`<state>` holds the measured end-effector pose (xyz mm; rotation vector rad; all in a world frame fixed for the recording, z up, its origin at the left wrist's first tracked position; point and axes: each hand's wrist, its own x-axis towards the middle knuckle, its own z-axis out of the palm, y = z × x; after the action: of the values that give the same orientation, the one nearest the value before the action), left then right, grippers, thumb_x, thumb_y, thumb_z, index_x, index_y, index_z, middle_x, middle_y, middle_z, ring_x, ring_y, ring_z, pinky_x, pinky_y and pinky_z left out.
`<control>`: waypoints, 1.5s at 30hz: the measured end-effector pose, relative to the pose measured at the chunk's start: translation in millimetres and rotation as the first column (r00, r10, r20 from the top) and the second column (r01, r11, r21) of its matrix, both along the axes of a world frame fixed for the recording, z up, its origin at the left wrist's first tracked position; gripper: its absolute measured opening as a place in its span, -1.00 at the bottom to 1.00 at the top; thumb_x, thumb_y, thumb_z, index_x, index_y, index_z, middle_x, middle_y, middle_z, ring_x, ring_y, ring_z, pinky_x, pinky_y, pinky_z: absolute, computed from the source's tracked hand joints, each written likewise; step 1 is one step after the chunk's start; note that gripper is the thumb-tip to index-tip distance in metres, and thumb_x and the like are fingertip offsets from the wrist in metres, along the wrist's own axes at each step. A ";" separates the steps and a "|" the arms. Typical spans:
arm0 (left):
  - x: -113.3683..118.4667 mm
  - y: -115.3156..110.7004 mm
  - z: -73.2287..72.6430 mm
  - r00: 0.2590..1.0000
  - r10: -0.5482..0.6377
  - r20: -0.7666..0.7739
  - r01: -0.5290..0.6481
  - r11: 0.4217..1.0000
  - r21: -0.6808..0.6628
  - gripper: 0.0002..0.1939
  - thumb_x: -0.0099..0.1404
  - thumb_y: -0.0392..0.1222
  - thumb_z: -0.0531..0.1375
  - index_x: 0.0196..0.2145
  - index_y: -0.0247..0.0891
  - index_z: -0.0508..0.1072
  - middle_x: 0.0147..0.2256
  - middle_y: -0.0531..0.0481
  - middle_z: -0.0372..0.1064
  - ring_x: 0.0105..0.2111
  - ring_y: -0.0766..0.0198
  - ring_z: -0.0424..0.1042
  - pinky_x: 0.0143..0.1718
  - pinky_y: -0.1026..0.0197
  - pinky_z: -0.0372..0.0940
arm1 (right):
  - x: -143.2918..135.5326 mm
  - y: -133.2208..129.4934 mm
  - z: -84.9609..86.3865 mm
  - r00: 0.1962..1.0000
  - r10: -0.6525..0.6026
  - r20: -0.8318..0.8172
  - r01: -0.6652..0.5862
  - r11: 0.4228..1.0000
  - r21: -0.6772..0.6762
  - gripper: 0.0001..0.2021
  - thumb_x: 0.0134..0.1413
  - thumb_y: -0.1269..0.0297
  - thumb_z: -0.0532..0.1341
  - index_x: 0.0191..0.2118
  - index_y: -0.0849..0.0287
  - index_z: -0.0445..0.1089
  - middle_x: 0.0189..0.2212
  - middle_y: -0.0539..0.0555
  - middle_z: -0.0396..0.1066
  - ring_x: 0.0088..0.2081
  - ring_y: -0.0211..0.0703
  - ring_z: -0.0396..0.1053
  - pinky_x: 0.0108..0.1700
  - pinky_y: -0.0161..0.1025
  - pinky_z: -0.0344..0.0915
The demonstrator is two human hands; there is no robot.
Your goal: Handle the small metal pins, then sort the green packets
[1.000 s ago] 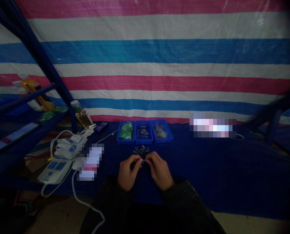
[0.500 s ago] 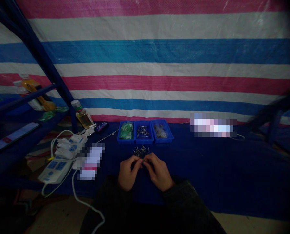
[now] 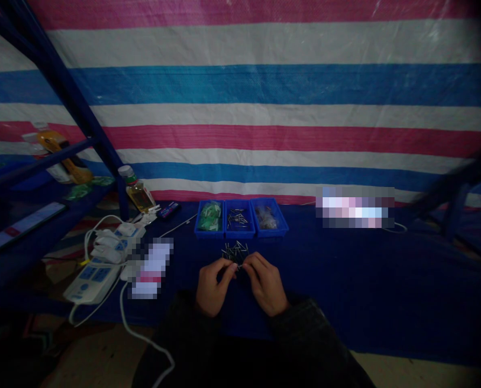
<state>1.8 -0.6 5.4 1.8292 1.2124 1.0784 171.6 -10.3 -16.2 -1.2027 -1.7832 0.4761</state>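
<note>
My left hand [image 3: 213,285] is closed in a pinch, thumb against forefinger, on a small thin metal piece [image 3: 240,265] that shows only in part. Facing it, my right hand [image 3: 267,283] is also pinched, its fingertips at the other end of that piece. Just beyond the fingertips lies a loose heap of thin metal pins [image 3: 235,250] on the blue table [image 3: 325,291]. Behind the heap stand three blue trays side by side: a left tray [image 3: 210,235] with green packets, a middle tray [image 3: 239,235] with metal pins, and a right tray [image 3: 271,233] with clear small bags.
To the left lie a white power strip [image 3: 92,280] with plugs and cables, a blurred-out phone-like screen [image 3: 151,269] and a bottle [image 3: 137,191]. Another blurred bright object [image 3: 353,209] sits back right. Blue frame bars [image 3: 72,102] flank a striped tarp [image 3: 264,83].
My right hand has shifted slightly to the right, widening the space between the two sets of fingertips. The left hand stays in place, and the trays and heap look the same.
</note>
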 end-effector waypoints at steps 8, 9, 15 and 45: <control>-0.9 0.0 -0.6 1.000 0.018 0.006 -0.018 1.000 -0.011 -0.74 0.45 -0.14 0.16 -0.38 -0.24 0.51 -0.46 0.05 0.50 -0.40 0.26 0.50 -0.27 0.26 0.29 | 1.5 0.2 0.1 0.997 -0.045 -0.066 0.046 0.999 0.014 -0.82 0.40 0.37 0.04 -0.24 0.10 0.35 -0.32 0.06 0.40 -0.29 -0.13 0.41 -0.21 -0.22 0.30; -0.9 0.3 -0.9 1.000 0.020 0.009 -0.020 1.000 -0.012 -0.74 0.45 -0.13 0.16 -0.39 -0.24 0.51 -0.46 0.05 0.49 -0.40 0.26 0.50 -0.27 0.26 0.29 | 1.5 0.3 -0.3 0.996 -0.043 -0.080 0.044 0.999 0.021 -0.83 0.40 0.38 0.05 -0.21 0.10 0.36 -0.31 0.06 0.40 -0.28 -0.13 0.42 -0.20 -0.22 0.31; -1.7 1.6 -3.6 1.000 0.021 0.011 -0.021 0.999 -0.025 -0.74 0.45 -0.13 0.16 -0.37 -0.25 0.50 -0.46 0.05 0.49 -0.40 0.26 0.50 -0.27 0.27 0.29 | 1.4 0.0 -3.9 0.992 -0.021 -0.126 0.030 0.997 0.076 -0.85 0.36 0.43 0.09 -0.17 0.11 0.38 -0.22 0.09 0.39 -0.20 -0.12 0.42 -0.15 -0.21 0.33; -1.1 -0.1 -4.2 0.999 -0.041 0.005 0.041 0.999 -0.014 -0.75 0.45 -0.17 0.15 -0.37 -0.24 0.51 -0.44 0.04 0.50 -0.38 0.26 0.51 -0.25 0.27 0.30 | -2.3 -1.5 -4.0 0.993 0.071 -0.098 -0.068 0.997 0.040 -0.87 0.38 0.42 0.08 -0.19 0.09 0.35 -0.26 0.07 0.40 -0.23 -0.13 0.43 -0.15 -0.21 0.33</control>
<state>0.7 -0.7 1.2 1.8319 1.1715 1.0484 169.3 -11.8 -20.2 -1.0763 -1.7452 0.5329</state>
